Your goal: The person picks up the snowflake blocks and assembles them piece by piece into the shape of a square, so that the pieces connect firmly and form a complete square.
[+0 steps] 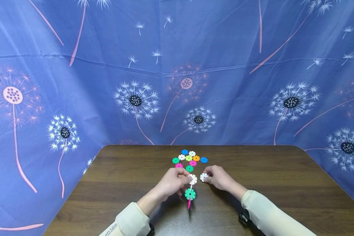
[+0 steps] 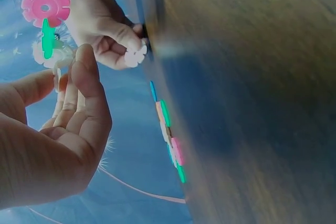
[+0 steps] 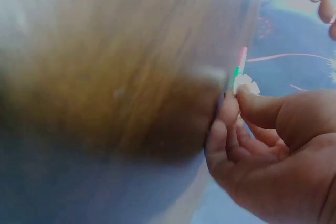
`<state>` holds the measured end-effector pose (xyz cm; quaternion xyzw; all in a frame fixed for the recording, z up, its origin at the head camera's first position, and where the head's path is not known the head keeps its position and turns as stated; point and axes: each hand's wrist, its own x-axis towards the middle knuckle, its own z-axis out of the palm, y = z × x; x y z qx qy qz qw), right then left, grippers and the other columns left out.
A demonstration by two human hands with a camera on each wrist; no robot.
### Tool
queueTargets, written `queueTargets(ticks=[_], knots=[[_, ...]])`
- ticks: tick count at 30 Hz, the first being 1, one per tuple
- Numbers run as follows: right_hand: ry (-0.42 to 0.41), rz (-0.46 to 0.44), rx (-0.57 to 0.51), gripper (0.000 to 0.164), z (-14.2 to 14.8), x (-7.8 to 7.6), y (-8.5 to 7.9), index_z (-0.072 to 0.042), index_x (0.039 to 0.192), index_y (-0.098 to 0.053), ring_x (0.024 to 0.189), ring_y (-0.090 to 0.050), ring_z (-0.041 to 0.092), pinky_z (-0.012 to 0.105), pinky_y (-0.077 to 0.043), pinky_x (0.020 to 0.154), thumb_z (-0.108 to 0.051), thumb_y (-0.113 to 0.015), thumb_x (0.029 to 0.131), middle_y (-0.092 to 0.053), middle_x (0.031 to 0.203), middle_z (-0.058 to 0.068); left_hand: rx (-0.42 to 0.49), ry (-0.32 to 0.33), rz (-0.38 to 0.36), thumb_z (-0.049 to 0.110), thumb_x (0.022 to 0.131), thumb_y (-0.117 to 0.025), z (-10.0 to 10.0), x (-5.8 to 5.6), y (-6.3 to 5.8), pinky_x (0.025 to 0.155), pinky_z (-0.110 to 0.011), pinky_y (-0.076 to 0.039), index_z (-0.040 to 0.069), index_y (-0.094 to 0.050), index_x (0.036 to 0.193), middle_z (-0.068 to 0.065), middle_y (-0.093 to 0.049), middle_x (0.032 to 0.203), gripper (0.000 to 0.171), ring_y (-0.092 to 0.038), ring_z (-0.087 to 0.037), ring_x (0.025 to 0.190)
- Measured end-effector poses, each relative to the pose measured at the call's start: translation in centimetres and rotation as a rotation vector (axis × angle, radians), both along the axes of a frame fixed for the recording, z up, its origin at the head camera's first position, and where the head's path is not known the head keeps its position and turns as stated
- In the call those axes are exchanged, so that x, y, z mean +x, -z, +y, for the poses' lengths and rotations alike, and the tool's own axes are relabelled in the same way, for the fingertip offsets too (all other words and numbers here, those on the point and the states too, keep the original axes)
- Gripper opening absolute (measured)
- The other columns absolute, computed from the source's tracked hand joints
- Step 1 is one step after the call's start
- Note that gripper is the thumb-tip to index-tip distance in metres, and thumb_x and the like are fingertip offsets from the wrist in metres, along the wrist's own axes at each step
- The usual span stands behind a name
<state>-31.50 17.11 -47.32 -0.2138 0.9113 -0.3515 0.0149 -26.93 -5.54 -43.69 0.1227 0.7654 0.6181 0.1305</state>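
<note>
The gap between the hands seems to matter most: a single white disc (image 1: 204, 177) sits just right of the end disc (image 1: 193, 179) of a short chain (image 1: 190, 193), close but apart. The left hand (image 1: 171, 183) pinches that end disc between thumb and fingers; the right hand (image 1: 219, 178) pinches the single disc likewise. The chain's long axis runs from the left hand toward the near side, ending in a pink disc (image 1: 189, 204). Loose coloured discs (image 1: 188, 158) lie on the tabletop (image 1: 121, 183) at the far side, beyond both hands. The head view shows the pink disc edge-on; the left wrist view shows its face and central hole. The right wrist view, unlike the head view, shows the right hand's remaining fingers curled in.
</note>
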Motion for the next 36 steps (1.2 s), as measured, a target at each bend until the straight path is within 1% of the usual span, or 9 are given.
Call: queueTargets(ticks=[4,7,11,14,18,26,29,32,36], knots=[[-0.058,-0.086,-0.135,0.008,0.2,1.0,-0.3,-0.003,0.087,-0.068,0.061,-0.058,0.015,0.025,-0.045,0.052,0.002,-0.066,0.093,-0.062,0.069,0.001,-0.01,-0.006,0.008,0.013,0.093,-0.07,-0.1,-0.1,-0.1,0.045,-0.026,-0.045,0.002,-0.068,0.094,-0.016,-0.072,0.08,0.011,-0.06,-0.018,0.056],[-0.082,-0.139,-0.224,0.006,0.1,1.6,-0.7,-0.003,0.092,-0.071,0.065,-0.061,0.018,0.028,-0.048,0.051,-0.002,-0.066,0.095,-0.065,0.073,0.004,-0.018,-0.016,0.018,0.013,0.093,-0.069,-0.1,-0.2,-0.2,0.046,-0.028,-0.045,0.001,-0.068,0.094,-0.015,-0.071,0.08,0.012,-0.06,-0.018,0.056],[-0.102,-0.158,-0.324,0.006,-0.1,2.3,-1.3,0.0,0.098,-0.071,0.071,-0.066,0.017,0.035,-0.056,0.061,-0.003,-0.067,0.096,-0.07,0.082,0.011,-0.022,-0.033,0.022,0.013,0.093,-0.069,-0.1,-0.2,-0.3,0.047,-0.028,-0.046,0.0,-0.068,0.094,-0.01,-0.07,0.078,0.014,-0.059,-0.016,0.056],[-0.105,-0.15,-0.385,0.008,-0.5,2.7,-1.7,0.003,0.1,-0.071,0.072,-0.068,0.017,0.039,-0.058,0.068,-0.002,-0.068,0.095,-0.071,0.084,0.015,-0.02,-0.047,0.012,0.013,0.093,-0.069,-0.1,-0.3,-0.4,0.047,-0.027,-0.046,-0.001,-0.068,0.093,-0.012,-0.071,0.078,0.014,-0.06,-0.016,0.056],[-0.093,-0.118,-0.405,0.009,-0.8,3.1,-2.0,0.003,0.1,-0.071,0.072,-0.07,0.021,0.04,-0.059,0.07,-0.003,-0.071,0.094,-0.071,0.082,0.015,-0.019,-0.073,0.001,0.013,0.093,-0.069,0.0,-0.2,-0.5,0.047,-0.026,-0.046,0.0,-0.069,0.091,-0.018,-0.072,0.08,0.014,-0.061,-0.016,0.055],[-0.09,-0.058,-0.384,0.006,-1.1,3.6,-2.0,-0.003,0.098,-0.072,0.073,-0.07,0.03,0.041,-0.059,0.07,-0.006,-0.073,0.092,-0.071,0.082,0.016,-0.023,-0.098,-0.005,0.016,0.092,-0.071,-0.2,-0.2,-0.5,0.046,-0.026,-0.046,0.001,-0.072,0.089,-0.014,-0.072,0.077,0.015,-0.061,-0.015,0.052],[-0.09,-0.013,-0.375,0.006,-1.1,3.7,-2.0,-0.005,0.097,-0.074,0.073,-0.07,0.023,0.036,-0.059,0.068,-0.007,-0.075,0.091,-0.071,0.084,0.008,-0.02,-0.089,-0.013,0.017,0.091,-0.071,-0.1,-0.1,-0.5,0.046,-0.026,-0.045,0.0,-0.072,0.087,-0.013,-0.072,0.075,0.017,-0.061,-0.014,0.051],[-0.103,0.084,-0.339,0.005,-1.2,3.8,-2.0,-0.01,0.095,-0.077,0.072,-0.066,0.012,0.03,-0.056,0.065,-0.008,-0.076,0.091,-0.07,0.085,-0.002,-0.018,-0.083,-0.016,0.017,0.091,-0.072,-0.1,0.0,-0.5,0.046,-0.025,-0.045,0.0,-0.072,0.085,-0.014,-0.072,0.073,0.018,-0.061,-0.013,0.05],[-0.131,0.215,-0.301,0.006,-1.3,3.9,-2.0,-0.014,0.092,-0.078,0.07,-0.06,0.006,0.026,-0.053,0.061,-0.008,-0.078,0.089,-0.067,0.083,-0.008,-0.016,-0.089,-0.013,0.016,0.093,-0.072,0.0,0.0,-0.5,0.044,-0.024,-0.043,-0.001,-0.07,0.082,-0.018,-0.072,0.074,0.019,-0.059,-0.011,0.049]])
